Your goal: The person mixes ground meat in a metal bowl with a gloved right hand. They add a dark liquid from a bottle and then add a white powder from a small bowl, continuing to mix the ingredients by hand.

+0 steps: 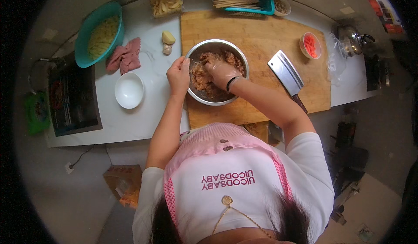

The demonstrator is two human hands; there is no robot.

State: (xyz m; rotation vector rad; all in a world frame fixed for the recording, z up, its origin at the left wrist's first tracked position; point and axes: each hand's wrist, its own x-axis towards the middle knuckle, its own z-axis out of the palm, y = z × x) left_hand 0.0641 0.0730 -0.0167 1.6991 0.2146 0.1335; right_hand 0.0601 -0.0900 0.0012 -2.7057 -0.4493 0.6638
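A round stainless steel bowl [218, 104] stands at the left part of a wooden cutting board [261, 31]. My left hand [179, 76] grips the bowl's left rim between thumb and fingers. Inside the bowl lies a brown, moist mass that looks like minced meat [200, 72]. My right hand [222, 74], in a clear plastic glove with a dark band at the wrist, is down in this mass; its fingertips are partly hidden, and whether they close on any of it I cannot tell. To the right of the bowl a cleaver [287, 74] lies flat, its dark handle towards the board's front edge.
Left of the board are a white bowl [129, 90], a pink cloth [125, 57], ginger [168, 37], garlic [167, 49] and a teal basin [80, 48]. Behind stand a container of pale slices [166, 5] and a teal basket [269, 2]. A small bowl of red pieces [310, 45] sits at the right.
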